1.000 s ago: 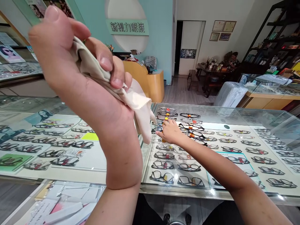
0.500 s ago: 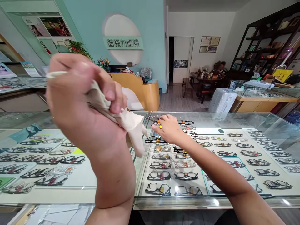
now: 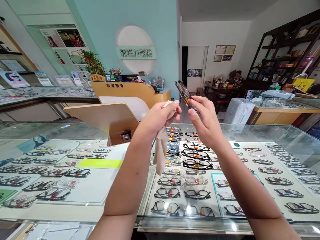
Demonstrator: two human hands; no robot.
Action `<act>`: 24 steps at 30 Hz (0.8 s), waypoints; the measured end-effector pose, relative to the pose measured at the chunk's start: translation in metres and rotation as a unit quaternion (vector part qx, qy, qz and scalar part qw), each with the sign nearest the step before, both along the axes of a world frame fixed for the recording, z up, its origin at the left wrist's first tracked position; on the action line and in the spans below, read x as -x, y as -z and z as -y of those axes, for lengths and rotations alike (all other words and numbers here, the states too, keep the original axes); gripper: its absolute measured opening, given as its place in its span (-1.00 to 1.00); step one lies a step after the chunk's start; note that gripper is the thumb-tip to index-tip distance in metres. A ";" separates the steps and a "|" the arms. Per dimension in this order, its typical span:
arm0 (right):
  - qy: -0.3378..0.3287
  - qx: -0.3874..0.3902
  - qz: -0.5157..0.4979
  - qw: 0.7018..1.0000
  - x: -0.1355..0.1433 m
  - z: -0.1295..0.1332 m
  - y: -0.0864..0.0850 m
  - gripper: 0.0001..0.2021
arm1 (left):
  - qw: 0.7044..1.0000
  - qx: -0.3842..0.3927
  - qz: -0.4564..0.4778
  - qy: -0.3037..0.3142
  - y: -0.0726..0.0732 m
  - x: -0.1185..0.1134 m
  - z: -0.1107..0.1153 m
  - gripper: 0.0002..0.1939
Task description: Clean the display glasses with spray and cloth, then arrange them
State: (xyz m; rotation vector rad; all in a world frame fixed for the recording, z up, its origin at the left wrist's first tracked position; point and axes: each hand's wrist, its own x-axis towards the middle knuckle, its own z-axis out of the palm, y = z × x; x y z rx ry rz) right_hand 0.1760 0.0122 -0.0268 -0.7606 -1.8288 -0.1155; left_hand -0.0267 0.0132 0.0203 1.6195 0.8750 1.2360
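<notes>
One pair of dark-framed glasses (image 3: 183, 90) is held up above the surface (image 3: 252, 134), clear of the rows beneath, with a yellow tag showing on it. Its long axis slants, running from upper left down to the right, toward the right hand (image 3: 206, 120). That right grip is nearly closed, thumb below and fingers above, pinching the near end of the pair, so the glasses reach out ahead of the fingertips and a little to the left.

The relation that matters is across the gap: the left hand (image 3: 161, 116) sits just to the left of the glasses and slightly lower, near them but seemingly not touching. The right is the nearer hand, being the one in contact. The left grip is curled closed around a pale cloth (image 3: 161, 153), whose loose end hangs down below the wrist.

Under both hands, many spectacle frames (image 3: 196, 155) lie in rows; whether the closest dark ones rest on the glass or under it, I cannot tell. Left of the left arm, a tilted wooden board (image 3: 100, 115) stands on the surface. Farther off are a curved wooden desk (image 3: 120, 89) and a seated person (image 3: 238, 80).
</notes>
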 end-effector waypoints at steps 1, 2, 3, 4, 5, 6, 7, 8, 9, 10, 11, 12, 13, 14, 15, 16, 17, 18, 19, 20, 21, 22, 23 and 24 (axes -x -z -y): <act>-0.004 -0.029 0.010 1.000 0.000 0.001 -0.002 -0.41 | 0.998 0.044 0.028 0.041 0.001 -0.002 -0.005 -0.58; -0.006 -0.057 0.024 0.998 -0.001 0.001 -0.003 -0.43 | 0.991 0.086 0.060 0.080 0.001 -0.004 -0.009 -0.56; -0.008 -0.084 0.038 0.996 -0.001 0.001 -0.004 -0.44 | 0.981 0.123 0.093 0.115 0.001 -0.006 -0.011 -0.56; -0.011 -0.107 0.049 0.993 -0.001 0.000 -0.004 -0.45 | 0.970 0.154 0.123 0.143 0.001 -0.007 -0.012 -0.56; -0.013 -0.128 0.057 0.990 -0.001 0.000 -0.004 -0.46 | 0.958 0.180 0.149 0.166 0.001 -0.008 -0.011 -0.57; -0.016 -0.147 0.062 0.987 -0.001 -0.001 -0.003 -0.47 | 0.947 0.202 0.170 0.183 0.000 -0.009 -0.010 -0.59; -0.019 -0.165 0.065 0.984 -0.001 -0.002 -0.003 -0.47 | 0.938 0.220 0.186 0.195 -0.001 -0.009 -0.008 -0.61; -0.022 -0.178 0.067 0.981 -0.001 -0.003 -0.002 -0.48 | 0.930 0.233 0.199 0.203 -0.001 -0.009 -0.005 -0.63; -0.025 -0.185 0.068 0.980 -0.001 -0.003 -0.001 -0.48 | 0.925 0.240 0.210 0.207 -0.002 -0.009 -0.002 -0.65; -0.027 -0.184 0.066 0.980 0.000 -0.002 -0.001 -0.49 | 0.923 0.240 0.216 0.208 -0.002 -0.009 0.000 -0.67; -0.026 -0.175 0.060 0.982 0.001 -0.001 0.000 -0.50 | 0.926 0.233 0.217 0.205 -0.002 -0.010 0.001 -0.69; -0.024 -0.160 0.048 0.986 0.002 0.000 0.000 -0.52 | 0.932 0.218 0.211 0.197 -0.002 -0.010 0.002 -0.71; -0.018 -0.144 0.031 0.989 0.003 0.002 0.000 -0.55 | 0.943 0.195 0.198 0.182 -0.001 -0.011 0.002 -0.71; -0.012 -0.130 0.008 0.991 0.004 0.003 0.000 -0.58 | 0.957 0.161 0.180 0.160 0.000 -0.011 0.002 -0.70; -0.007 -0.118 -0.020 0.993 0.005 0.005 0.000 -0.61 | 0.971 0.119 0.160 0.130 0.002 -0.012 0.001 -0.68; -0.005 -0.107 -0.052 0.993 0.006 0.006 -0.001 -0.63 | 0.983 0.070 0.138 0.097 0.004 -0.012 -0.001 -0.66; -0.011 -0.091 -0.088 0.992 0.006 0.006 -0.002 -0.65 | 0.991 0.018 0.115 0.065 0.006 -0.011 -0.002 -0.63; -0.029 -0.063 -0.124 0.990 0.005 0.006 -0.003 -0.67 | 0.995 -0.028 0.091 0.040 0.008 -0.010 -0.004 -0.62; -0.059 -0.021 -0.159 0.985 0.004 0.006 -0.004 -0.70 | 0.995 -0.065 0.067 0.023 0.010 -0.009 -0.005 -0.62; -0.099 0.035 -0.193 0.976 0.002 0.004 -0.006 -0.73 | 0.995 -0.090 0.043 0.016 0.012 -0.008 -0.007 -0.62; -0.146 0.098 -0.222 0.959 0.000 0.002 -0.007 -0.76 | 0.994 -0.106 0.021 0.016 0.013 -0.007 -0.008 -0.63; -0.193 0.163 -0.245 0.936 -0.001 0.000 -0.008 -0.79 | 0.993 -0.115 0.003 0.020 0.015 -0.005 -0.009 -0.63; -0.235 0.223 -0.262 0.909 -0.003 -0.002 -0.009 -0.80 | 0.992 -0.120 -0.010 0.024 0.016 -0.004 -0.010 -0.62; -0.270 0.272 -0.274 0.882 -0.004 -0.004 -0.009 -0.79 | 0.992 -0.124 -0.018 0.030 0.016 -0.004 -0.010 -0.61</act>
